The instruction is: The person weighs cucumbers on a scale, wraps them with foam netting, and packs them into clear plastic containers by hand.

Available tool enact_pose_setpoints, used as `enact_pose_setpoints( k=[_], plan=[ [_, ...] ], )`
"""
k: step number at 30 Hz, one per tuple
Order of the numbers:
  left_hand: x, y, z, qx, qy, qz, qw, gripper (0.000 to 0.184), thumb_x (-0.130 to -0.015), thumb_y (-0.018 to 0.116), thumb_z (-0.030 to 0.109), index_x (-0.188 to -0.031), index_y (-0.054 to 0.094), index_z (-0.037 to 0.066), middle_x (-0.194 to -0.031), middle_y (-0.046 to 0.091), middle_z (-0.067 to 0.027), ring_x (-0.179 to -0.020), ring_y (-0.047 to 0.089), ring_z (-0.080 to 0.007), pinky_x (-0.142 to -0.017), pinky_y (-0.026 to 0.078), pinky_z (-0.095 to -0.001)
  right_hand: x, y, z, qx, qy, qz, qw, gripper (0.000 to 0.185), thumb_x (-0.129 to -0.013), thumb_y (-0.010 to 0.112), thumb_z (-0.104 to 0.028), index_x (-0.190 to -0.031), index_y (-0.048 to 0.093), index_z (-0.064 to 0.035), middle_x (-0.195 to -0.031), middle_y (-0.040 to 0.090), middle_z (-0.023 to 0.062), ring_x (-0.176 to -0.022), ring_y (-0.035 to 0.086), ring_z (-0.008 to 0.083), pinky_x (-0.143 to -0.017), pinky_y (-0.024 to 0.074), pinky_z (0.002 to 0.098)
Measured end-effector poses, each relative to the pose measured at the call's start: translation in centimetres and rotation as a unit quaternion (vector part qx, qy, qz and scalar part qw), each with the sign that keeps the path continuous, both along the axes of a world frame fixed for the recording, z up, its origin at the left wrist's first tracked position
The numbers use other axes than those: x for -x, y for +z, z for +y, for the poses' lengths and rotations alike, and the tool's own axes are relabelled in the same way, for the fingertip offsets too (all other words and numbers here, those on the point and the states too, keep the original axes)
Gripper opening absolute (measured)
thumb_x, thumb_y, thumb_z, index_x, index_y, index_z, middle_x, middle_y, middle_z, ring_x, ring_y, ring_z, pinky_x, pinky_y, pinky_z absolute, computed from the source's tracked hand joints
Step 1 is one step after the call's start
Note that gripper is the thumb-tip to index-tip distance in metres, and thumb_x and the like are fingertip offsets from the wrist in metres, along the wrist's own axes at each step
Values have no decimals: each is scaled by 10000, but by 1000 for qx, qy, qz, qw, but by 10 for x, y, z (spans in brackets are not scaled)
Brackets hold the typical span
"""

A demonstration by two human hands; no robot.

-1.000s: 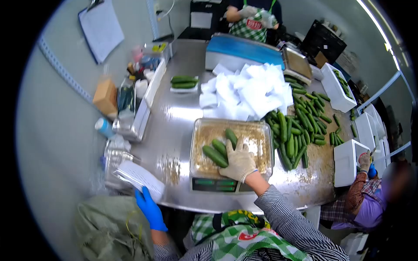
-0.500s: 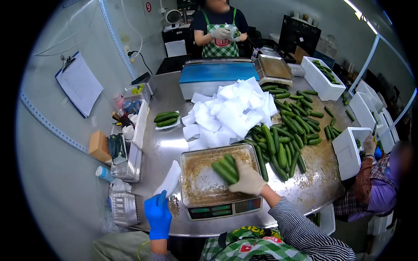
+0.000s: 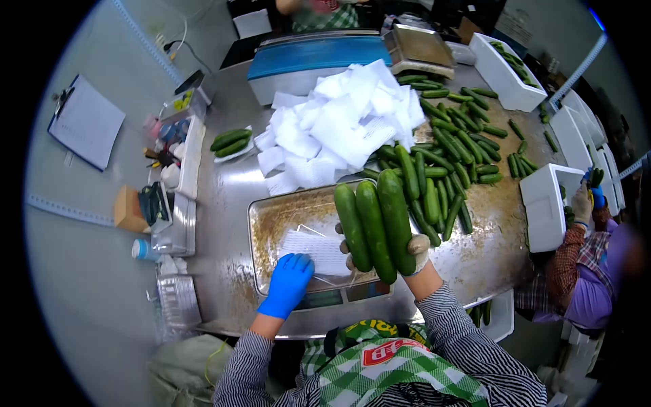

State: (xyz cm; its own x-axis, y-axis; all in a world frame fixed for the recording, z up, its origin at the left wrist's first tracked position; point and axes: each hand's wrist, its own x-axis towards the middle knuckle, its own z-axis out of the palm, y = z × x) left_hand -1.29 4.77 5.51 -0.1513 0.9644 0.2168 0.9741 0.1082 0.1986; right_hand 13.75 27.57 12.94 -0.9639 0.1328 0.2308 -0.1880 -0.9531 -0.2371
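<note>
My right hand [image 3: 415, 252], in a pale work glove, is closed around three cucumbers [image 3: 375, 227] side by side and lifts them over the right part of the scale pan [image 3: 261, 227]. My left hand [image 3: 290, 281], in a blue glove, has its fingers curled at the left edge of a white textured sheet [image 3: 315, 252]. That sheet lies flat over the pan, with a thin clear outline around it, perhaps a plastic tray. My fingertips are partly hidden there. The scale's display [image 3: 325, 298] sits just below the pan.
A heap of white sheets [image 3: 346, 122] and a pile of cucumbers [image 3: 441, 176] lie beyond the pan. A small pack of cucumbers [image 3: 230, 142] is at left. Clear trays [image 3: 178, 302] are stacked on the left. A co-worker [image 3: 583, 271] works at a white foam box [image 3: 546, 224] on the right.
My left hand has brought the white sheet rightward onto the pan. My right hand has raised and turned the cucumbers upright toward me. The view has tilted downward.
</note>
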Motion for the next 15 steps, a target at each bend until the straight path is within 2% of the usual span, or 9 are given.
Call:
enact_pose_setpoints(
  k=[3, 5, 6, 8, 9, 11, 13, 14, 15],
  plan=[
    [-2, -1, -1, -41, 2, 1, 999, 296, -764, 580, 68, -1057, 607, 37, -1108, 616, -135, -1040, 601, -298, -930, 461, -419, 10, -2, -6, -16, 52, 6, 998, 1043, -645, 800, -326, -1525, 297, -83, -1459, 417, 233, -1280, 473, 440, -965, 474, 563],
    [-1, -6, -5, -40, 10, -4, 999, 303, -765, 585, 87, -1063, 612, 41, -1126, 615, -141, -1071, 597, -298, -946, 461, -423, 8, -19, -1, -204, 37, -88, 974, 1075, -665, 807, -257, -1545, 228, -42, -1496, 359, 261, -1334, 444, 386, -1058, 431, 467],
    [-2, -7, -5, -44, 16, -4, 999, 305, -764, 588, 92, -1064, 613, 40, -1130, 615, -141, -1078, 596, -299, -951, 461, -424, 14, -8, -7, -464, -44, -138, 874, 1084, -662, 804, -268, -1538, 219, -15, -1481, 367, 284, -1337, 441, 390, -1079, 414, 440],
    [-3, -10, -7, -29, 29, 0, 999, 331, -768, 593, 101, -1093, 626, 45, -1142, 620, -144, -1098, 597, -306, -972, 460, -431, 37, 10, -30, -826, -120, -187, 519, 1118, -620, 805, -272, -1496, 204, 77, -1391, 417, 329, -1233, 513, 417, -1075, 410, 407],
    [-4, -15, -9, -37, 29, -5, 999, 335, -771, 592, 102, -1100, 630, 49, -1142, 621, -145, -1100, 597, -307, -976, 459, -434, 47, 30, -40, -880, -20, -203, 428, 1074, -652, 794, -340, -1452, 242, 117, -1372, 418, 340, -1227, 508, 442, -1082, 402, 436],
    [-3, -27, -12, -59, 28, -14, 998, 345, -777, 592, 104, -1116, 638, 57, -1140, 624, -147, -1103, 596, -308, -983, 458, -440, 47, 8, -58, -941, -60, -168, 286, 1019, -700, 763, -422, -1422, 303, 131, -1262, 491, 371, -1135, 543, 474, -995, 445, 472],
    [-2, -31, -18, -45, 33, -26, 998, 347, -783, 593, 100, -1124, 645, 66, -1141, 625, -150, -1119, 587, -315, -1005, 449, -453, 51, 1, -48, -875, -99, -205, 428, 974, -768, 710, -468, -1418, 305, 133, -1115, 575, 373, -1014, 615, 456, -921, 494, 451],
    [-1, -33, -19, -52, 30, -29, 998, 343, -782, 593, 99, -1119, 646, 66, -1142, 625, -151, -1123, 584, -318, -1010, 446, -455, 50, 8, -41, -823, -31, -287, 488, 874, -840, 646, -441, -1406, 319, 139, -987, 624, 363, -927, 653, 446, -890, 509, 436],
    [0, -34, -18, -63, 26, -31, 997, 339, -781, 593, 98, -1113, 648, 65, -1143, 624, -153, -1127, 581, -321, -1015, 444, -456, 50, -9, -35, -810, -55, -309, 495, 735, -882, 589, -419, -1346, 417, 125, -975, 645, 346, -934, 659, 442, -888, 509, 431]
  ],
)
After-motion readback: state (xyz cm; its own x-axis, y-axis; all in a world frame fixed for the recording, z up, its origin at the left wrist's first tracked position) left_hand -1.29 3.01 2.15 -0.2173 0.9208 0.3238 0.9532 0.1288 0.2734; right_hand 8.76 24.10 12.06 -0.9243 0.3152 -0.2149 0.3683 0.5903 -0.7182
